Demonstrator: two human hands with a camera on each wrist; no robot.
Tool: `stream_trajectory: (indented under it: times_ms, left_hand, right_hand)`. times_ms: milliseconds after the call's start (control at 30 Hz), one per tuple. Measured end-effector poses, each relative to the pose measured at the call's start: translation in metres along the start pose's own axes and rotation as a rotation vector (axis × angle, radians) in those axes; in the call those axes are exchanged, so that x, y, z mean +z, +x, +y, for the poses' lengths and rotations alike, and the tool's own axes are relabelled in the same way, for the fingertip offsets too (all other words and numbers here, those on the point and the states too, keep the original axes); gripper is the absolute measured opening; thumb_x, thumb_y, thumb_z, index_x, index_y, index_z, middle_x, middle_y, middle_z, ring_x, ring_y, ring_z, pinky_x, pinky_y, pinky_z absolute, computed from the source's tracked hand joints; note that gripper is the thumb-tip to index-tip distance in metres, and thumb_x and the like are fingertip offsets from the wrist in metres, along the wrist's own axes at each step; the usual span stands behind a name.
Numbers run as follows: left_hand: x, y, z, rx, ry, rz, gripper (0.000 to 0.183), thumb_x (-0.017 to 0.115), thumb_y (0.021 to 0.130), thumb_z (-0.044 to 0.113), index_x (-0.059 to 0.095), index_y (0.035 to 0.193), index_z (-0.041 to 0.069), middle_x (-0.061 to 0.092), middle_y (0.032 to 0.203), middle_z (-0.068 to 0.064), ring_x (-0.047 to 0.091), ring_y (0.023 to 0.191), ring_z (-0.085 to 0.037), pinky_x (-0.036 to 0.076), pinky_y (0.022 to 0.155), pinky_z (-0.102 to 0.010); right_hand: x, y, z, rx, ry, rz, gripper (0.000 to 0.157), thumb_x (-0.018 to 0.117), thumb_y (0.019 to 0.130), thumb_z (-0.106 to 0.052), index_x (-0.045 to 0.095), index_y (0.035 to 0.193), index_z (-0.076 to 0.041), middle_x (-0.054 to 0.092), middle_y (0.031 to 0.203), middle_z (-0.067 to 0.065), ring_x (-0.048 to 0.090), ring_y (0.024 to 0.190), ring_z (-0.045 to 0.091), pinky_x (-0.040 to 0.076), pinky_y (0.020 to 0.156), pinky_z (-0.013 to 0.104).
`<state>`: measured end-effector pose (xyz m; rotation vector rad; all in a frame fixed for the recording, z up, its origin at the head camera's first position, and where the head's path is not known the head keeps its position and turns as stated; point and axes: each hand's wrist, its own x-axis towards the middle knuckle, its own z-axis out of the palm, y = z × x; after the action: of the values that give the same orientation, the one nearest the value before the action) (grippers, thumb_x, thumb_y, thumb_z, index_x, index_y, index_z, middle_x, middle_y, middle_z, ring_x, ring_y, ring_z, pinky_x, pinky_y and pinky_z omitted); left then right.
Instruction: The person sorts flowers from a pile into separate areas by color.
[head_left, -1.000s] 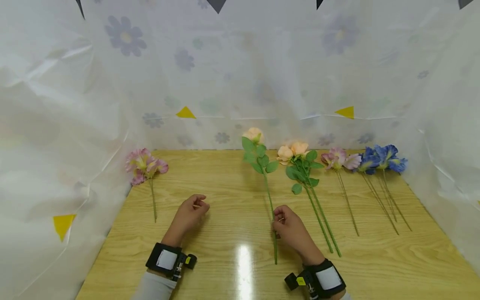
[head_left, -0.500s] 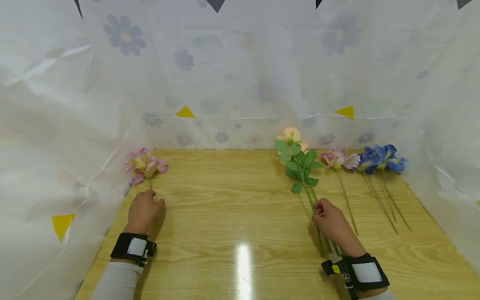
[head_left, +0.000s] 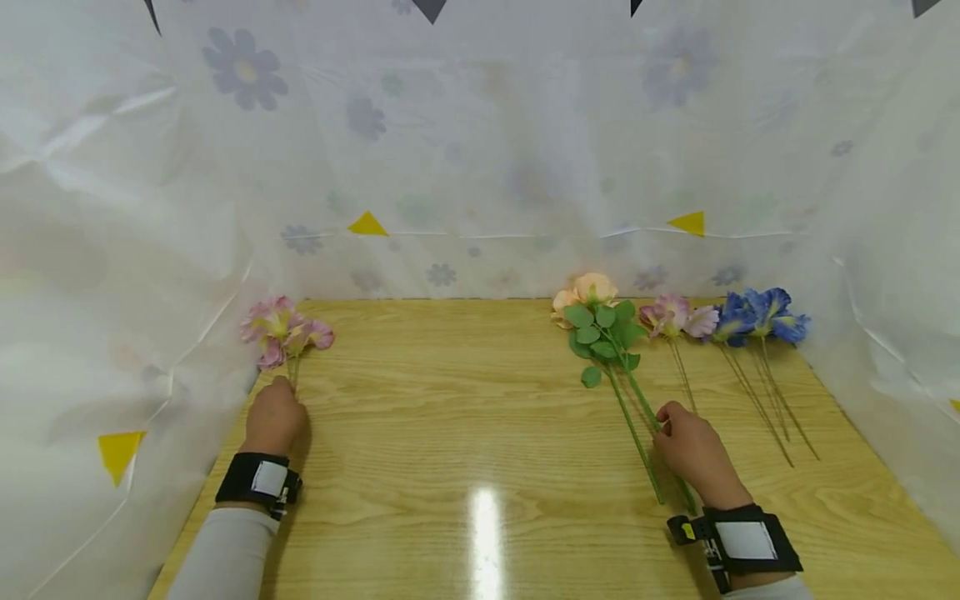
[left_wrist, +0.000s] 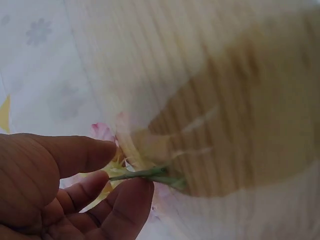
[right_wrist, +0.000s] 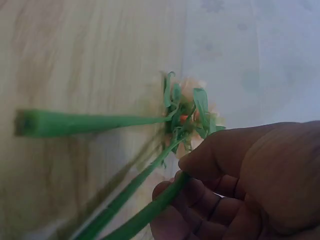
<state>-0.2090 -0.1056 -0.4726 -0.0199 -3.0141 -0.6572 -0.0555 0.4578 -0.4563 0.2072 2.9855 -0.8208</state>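
Note:
At the left end of the table my left hand (head_left: 274,418) is at the stem of a pink flower (head_left: 281,332) with yellow centres. In the left wrist view the green stem (left_wrist: 155,175) lies over the curled fingers, below the thumb; the palm side hides part of the bloom. My right hand (head_left: 693,446) pinches the green stem of a peach rose (head_left: 596,288) between thumb and fingers. This rose lies over other peach roses (head_left: 564,303), their leaves overlapping. Two more green stems (right_wrist: 122,195) run beside the held one in the right wrist view.
Right of the roses lie a pink flower (head_left: 672,317) and several blue flowers (head_left: 767,315), stems towards me. The wooden table (head_left: 450,400) is bounded by a pale flower-printed curtain (head_left: 465,150) at the back and sides, with yellow triangles (head_left: 367,223) on it.
My right hand has carried the peach rose rightward and lowered it onto the other roses. My left hand has moved left from mid-table to the pink flower's stem.

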Motion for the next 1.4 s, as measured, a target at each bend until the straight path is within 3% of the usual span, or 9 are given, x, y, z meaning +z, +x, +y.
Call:
stream_trajectory:
  times_ms: [167,333,500,767,867,1000,1133,1233,1400]
  left_hand:
    - [0.000,-0.001,-0.003,0.015,0.010,0.015,0.014,0.043,0.077,-0.003,0.046,0.085,-0.014,0.056,0.078,-0.037,0.055,0.072,-0.051,0.046,0.064,-0.062]
    - [-0.002,-0.004,-0.003,0.016,0.040,-0.032,0.015,0.043,0.074,-0.004,0.052,0.076,-0.016,0.058,0.074,-0.034,0.056,0.070,-0.049,0.048,0.064,-0.060]
    - [-0.004,-0.006,-0.004,0.013,0.029,-0.031,0.015,0.043,0.073,-0.004,0.055,0.064,-0.008,0.060,0.070,-0.029,0.057,0.066,-0.045,0.048,0.059,-0.057]
    - [-0.006,-0.007,-0.001,-0.022,0.012,0.013,0.017,0.042,0.078,-0.002,0.049,0.063,0.002,0.058,0.069,-0.022,0.056,0.065,-0.038,0.045,0.055,-0.052]
    - [-0.009,-0.009,0.003,-0.015,-0.001,0.024,0.012,0.042,0.077,-0.002,0.054,0.075,-0.003,0.059,0.075,-0.025,0.055,0.067,-0.038,0.045,0.058,-0.052]
    - [-0.013,-0.011,0.012,-0.013,-0.051,0.013,0.031,0.045,0.078,0.000,0.056,0.105,-0.012,0.063,0.086,-0.030,0.057,0.069,-0.039,0.047,0.061,-0.053]
    - [-0.013,-0.012,0.023,-0.004,-0.142,-0.018,0.045,0.046,0.082,0.002,0.047,0.126,-0.011,0.061,0.074,-0.020,0.054,0.055,-0.026,0.044,0.051,-0.042]
    - [-0.011,-0.012,0.033,0.011,-0.185,-0.049,0.050,0.045,0.086,0.003,0.039,0.134,-0.009,0.058,0.068,-0.013,0.049,0.049,-0.020,0.038,0.047,-0.035]
    - [-0.003,-0.014,0.050,0.037,-0.259,-0.101,0.056,0.051,0.089,0.004,0.031,0.141,-0.004,0.057,0.083,-0.014,0.048,0.055,-0.019,0.038,0.049,-0.033]
  right_hand:
    - [0.005,0.001,0.005,0.021,0.048,-0.026,0.024,0.050,0.089,-0.006,0.052,0.110,0.005,0.059,0.080,0.011,0.041,0.053,0.018,0.035,0.049,0.033]
    - [0.009,0.002,0.007,0.038,0.102,-0.044,0.026,0.049,0.088,-0.008,0.052,0.111,0.003,0.059,0.082,0.012,0.040,0.052,0.018,0.034,0.048,0.032]
    - [0.007,0.000,0.005,0.037,0.096,-0.039,0.028,0.049,0.089,-0.011,0.052,0.113,0.003,0.062,0.093,0.017,0.044,0.054,0.019,0.037,0.050,0.033]
    - [0.004,-0.003,0.001,0.057,0.097,-0.058,0.033,0.051,0.090,-0.015,0.050,0.117,0.005,0.060,0.104,0.024,0.054,0.069,0.021,0.044,0.058,0.037]
    - [0.003,-0.003,0.000,0.059,0.084,-0.054,0.035,0.051,0.090,-0.016,0.049,0.118,0.005,0.059,0.106,0.026,0.054,0.070,0.020,0.046,0.059,0.037]
    - [0.002,-0.002,0.000,0.057,0.061,-0.019,0.038,0.052,0.090,-0.019,0.049,0.120,0.006,0.060,0.103,0.025,0.054,0.068,0.020,0.046,0.058,0.037]
    - [0.001,0.000,-0.003,0.057,0.053,0.048,0.041,0.051,0.093,-0.024,0.048,0.121,0.006,0.059,0.103,0.024,0.054,0.067,0.020,0.045,0.056,0.037]
    - [0.003,0.001,-0.006,0.049,0.089,0.112,0.041,0.051,0.095,-0.027,0.050,0.121,0.005,0.059,0.104,0.023,0.055,0.068,0.021,0.045,0.055,0.036]
    - [0.011,0.002,-0.012,0.005,0.171,0.229,0.035,0.054,0.095,-0.027,0.056,0.116,0.001,0.061,0.098,0.017,0.058,0.078,0.024,0.048,0.057,0.036]
